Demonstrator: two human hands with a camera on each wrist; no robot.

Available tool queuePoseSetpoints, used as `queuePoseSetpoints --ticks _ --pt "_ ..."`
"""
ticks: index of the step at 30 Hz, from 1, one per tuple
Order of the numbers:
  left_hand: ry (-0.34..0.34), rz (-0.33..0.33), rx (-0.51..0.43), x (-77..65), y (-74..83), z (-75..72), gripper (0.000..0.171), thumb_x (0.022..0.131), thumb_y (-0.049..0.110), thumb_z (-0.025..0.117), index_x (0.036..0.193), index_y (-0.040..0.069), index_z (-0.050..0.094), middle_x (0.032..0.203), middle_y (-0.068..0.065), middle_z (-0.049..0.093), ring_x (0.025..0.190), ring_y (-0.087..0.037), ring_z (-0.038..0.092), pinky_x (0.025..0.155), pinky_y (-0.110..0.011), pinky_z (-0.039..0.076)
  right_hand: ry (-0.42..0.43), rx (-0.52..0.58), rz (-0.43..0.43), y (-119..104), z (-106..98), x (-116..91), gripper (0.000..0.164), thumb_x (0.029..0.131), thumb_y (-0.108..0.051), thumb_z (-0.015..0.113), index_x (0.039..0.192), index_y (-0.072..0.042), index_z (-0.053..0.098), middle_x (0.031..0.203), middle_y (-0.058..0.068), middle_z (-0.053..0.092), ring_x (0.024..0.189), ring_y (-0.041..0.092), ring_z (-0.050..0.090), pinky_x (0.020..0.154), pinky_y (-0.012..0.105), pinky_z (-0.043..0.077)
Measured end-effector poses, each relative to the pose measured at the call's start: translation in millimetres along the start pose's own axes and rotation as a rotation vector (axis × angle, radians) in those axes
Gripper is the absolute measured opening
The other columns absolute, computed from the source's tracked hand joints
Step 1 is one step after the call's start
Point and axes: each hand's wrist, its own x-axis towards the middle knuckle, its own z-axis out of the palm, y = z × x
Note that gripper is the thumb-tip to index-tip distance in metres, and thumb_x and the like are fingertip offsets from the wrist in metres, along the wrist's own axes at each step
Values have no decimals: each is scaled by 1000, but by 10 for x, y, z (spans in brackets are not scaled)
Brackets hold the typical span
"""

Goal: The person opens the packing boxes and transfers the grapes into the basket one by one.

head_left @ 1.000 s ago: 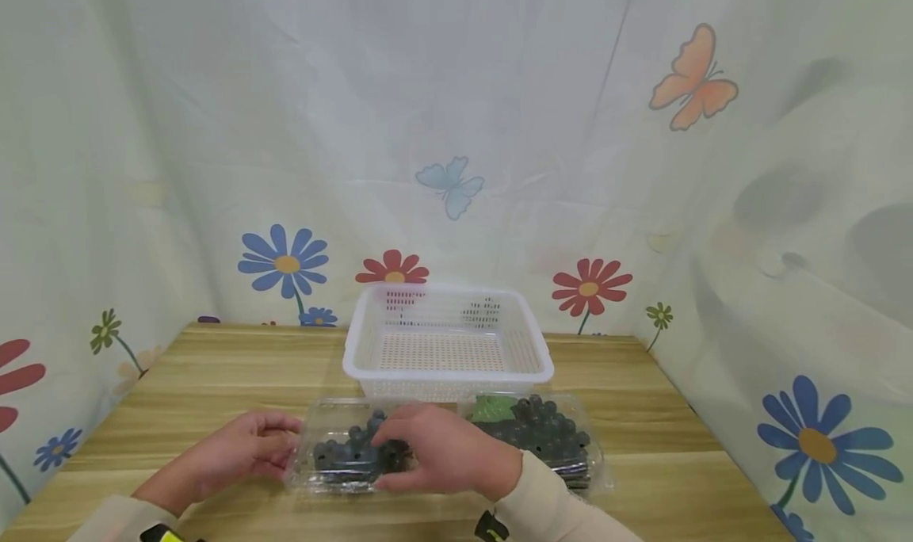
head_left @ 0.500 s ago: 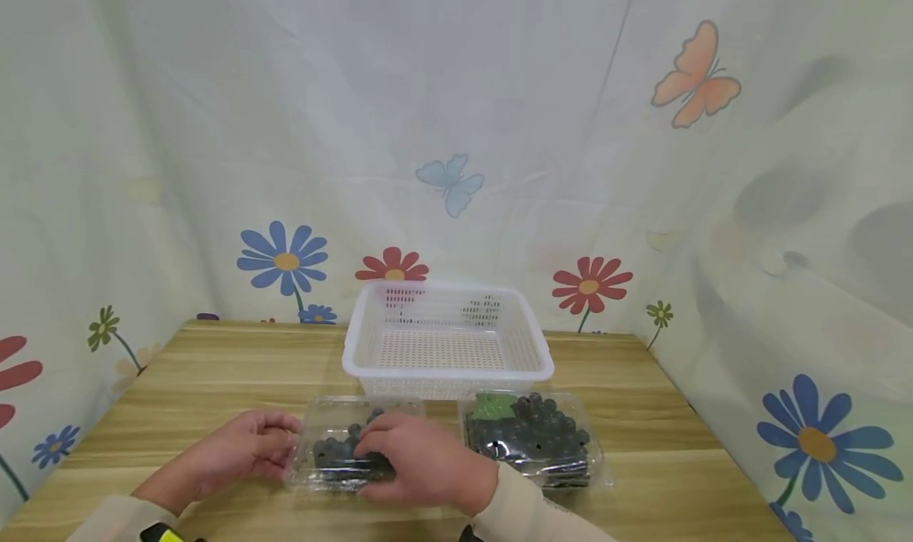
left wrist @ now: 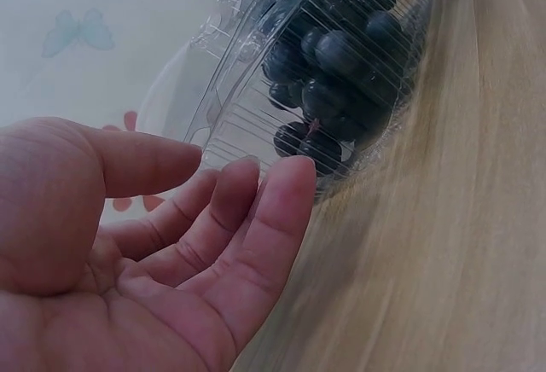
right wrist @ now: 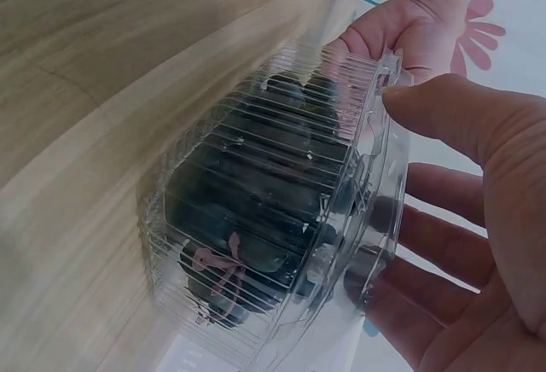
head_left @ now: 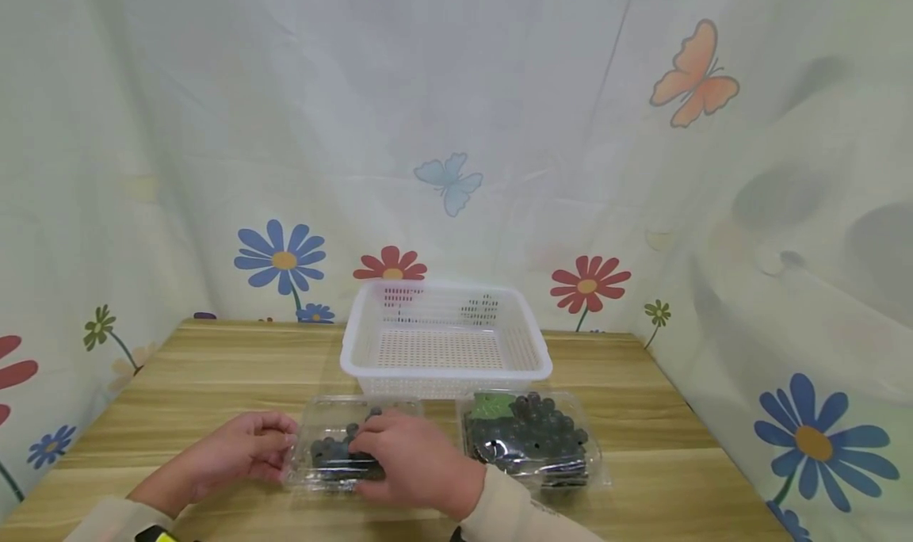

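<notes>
— Where did you have the box that both your hands were at?
— Your left clear box (head_left: 331, 431) lay on the wooden table (head_left: 214, 368) in front of you, its dark grapes (left wrist: 337, 95) showing through the ridged end.
— And your left hand (head_left: 246, 451) beside it?
— Your fingers sat relaxed at the box's left end, thumb held apart, gripping nothing. Probably that hand served as a stop against sliding; whether its tips truly touched the plastic, I couldn't tell.
— Your right hand (head_left: 421, 463), then?
— It lay across the top, fingers stretched over the lid and thumb at the rim, with no firm grip to be seen. That spread likely let you meet lid and edge together without squeezing the fruit.
— What about the rest?
— Your second grape box (head_left: 531, 443) stood just to the right, beyond your sleeve, and the white basket (head_left: 445, 374) sat behind both, presumably so your forearms needn't cross it.
</notes>
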Motion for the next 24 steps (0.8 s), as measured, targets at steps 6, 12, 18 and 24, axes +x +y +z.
queuePoseSetpoints --ticks 6,12,18,24 --pt "-26 8 -26 -3 -6 -14 21 106 15 52 119 -1 58 100 -5 70 91 -19 69 80 -36 63 -14 -12 1 -4 14 25 34 84 -48 79 110 -26 75 109 -14 71 97 3 63 86 13 52" --pt "-51 29 -45 -14 -24 -1 19 107 14 49 117 1 59 99 -3 69 91 -18 69 80 -35 63 -34 -37 11 -19 31 40 30 83 -49 78 104 -29 75 103 -17 72 89 1 62 76 12 50" --pt "-53 40 -51 -14 -19 25 20 107 12 48 120 -2 56 100 -4 70 90 -18 70 80 -35 63 -9 -80 -2 -25 52 37 25 81 -49 79 95 -29 74 93 -19 70 81 1 63 68 15 49" --pt "-77 38 -78 -28 -15 17 20 106 10 48 121 -2 54 101 -5 69 89 -18 70 79 -34 63 -35 -70 -30 -10 50 64 20 85 -46 76 91 -28 71 87 -18 69 74 -1 61 63 16 48"
